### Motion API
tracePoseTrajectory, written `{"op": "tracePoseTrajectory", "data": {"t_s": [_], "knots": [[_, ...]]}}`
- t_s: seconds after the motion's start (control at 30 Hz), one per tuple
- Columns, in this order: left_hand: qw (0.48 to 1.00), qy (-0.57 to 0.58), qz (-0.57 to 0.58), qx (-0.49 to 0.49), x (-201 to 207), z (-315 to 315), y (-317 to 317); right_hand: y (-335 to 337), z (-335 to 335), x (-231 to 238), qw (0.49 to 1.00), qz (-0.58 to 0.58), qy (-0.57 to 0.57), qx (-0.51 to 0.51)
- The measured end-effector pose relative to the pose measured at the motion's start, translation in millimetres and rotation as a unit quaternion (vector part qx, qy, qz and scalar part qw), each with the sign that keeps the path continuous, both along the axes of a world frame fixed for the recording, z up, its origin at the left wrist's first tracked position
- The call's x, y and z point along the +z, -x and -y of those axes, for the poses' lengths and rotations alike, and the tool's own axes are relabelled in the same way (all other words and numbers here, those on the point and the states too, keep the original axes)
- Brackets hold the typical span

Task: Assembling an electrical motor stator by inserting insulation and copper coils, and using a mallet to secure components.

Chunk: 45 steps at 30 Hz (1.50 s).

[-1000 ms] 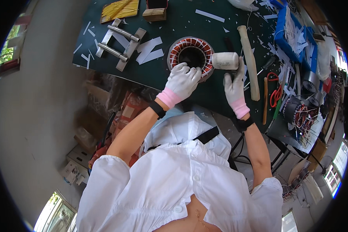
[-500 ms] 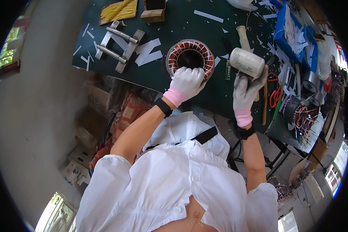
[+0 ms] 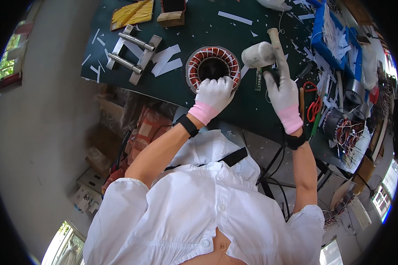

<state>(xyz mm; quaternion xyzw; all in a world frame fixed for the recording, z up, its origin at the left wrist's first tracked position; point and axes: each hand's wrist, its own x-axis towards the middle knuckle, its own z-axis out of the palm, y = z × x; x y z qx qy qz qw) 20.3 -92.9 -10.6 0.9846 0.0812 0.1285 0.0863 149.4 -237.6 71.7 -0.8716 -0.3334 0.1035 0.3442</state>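
From above, we look down on a person in a white shirt and white gloves with pink cuffs, working at a dark green bench (image 3: 199,33). We see the left hand (image 3: 213,95) resting with curled fingers on the near rim of a round motor stator (image 3: 212,67) wound with copper-red coils, which sits near the middle of the bench. The right hand (image 3: 282,90) is closed around the handle of a white-headed mallet (image 3: 264,52), held raised just right of the stator, its head close to the stator's right edge. White paper strips (image 3: 166,59) lie left of the stator, beside a metal frame of bars (image 3: 130,54). Red-handled scissors (image 3: 314,104) lie right of the right hand.
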Motion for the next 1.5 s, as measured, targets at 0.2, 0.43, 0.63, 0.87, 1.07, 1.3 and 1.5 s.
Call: {"op": "tracePoseTrajectory", "data": {"t_s": [0.2, 0.43, 0.63, 0.87, 1.07, 1.3, 1.5], "knots": [[0.995, -0.006, 0.029, -0.1, 0.7, -11.0, 7.3, 17.2, 2.6, -50.4, 0.996, -0.023, -0.08, -0.011], [0.974, 0.133, 0.175, 0.046, 19.5, -41.4, 28.2, 1.9, -16.7, -16.8, 0.993, 0.018, -0.112, -0.041], [0.877, 0.444, 0.135, 0.127, -12.9, -58.4, 20.9, -31.8, -42.2, 11.6, 0.988, 0.116, 0.045, 0.091], [0.901, 0.426, 0.076, 0.022, -11.5, -87.9, 7.3, -52.6, -60.4, 5.3, 0.971, -0.016, 0.16, 0.175], [0.863, 0.501, -0.043, -0.048, -10.6, -114.1, -10.3, -38.6, -77.0, -16.3, 0.98, -0.075, 0.108, 0.153], [0.805, 0.59, -0.015, 0.07, -7.7, -121.2, -12.1, -71.9, -19.9, -103.0, 0.998, -0.05, -0.03, -0.034], [0.797, 0.561, -0.009, 0.224, -10.3, -94.7, 76.4, -105.6, 92.7, -115.0, 0.995, -0.058, -0.022, -0.078]]}}
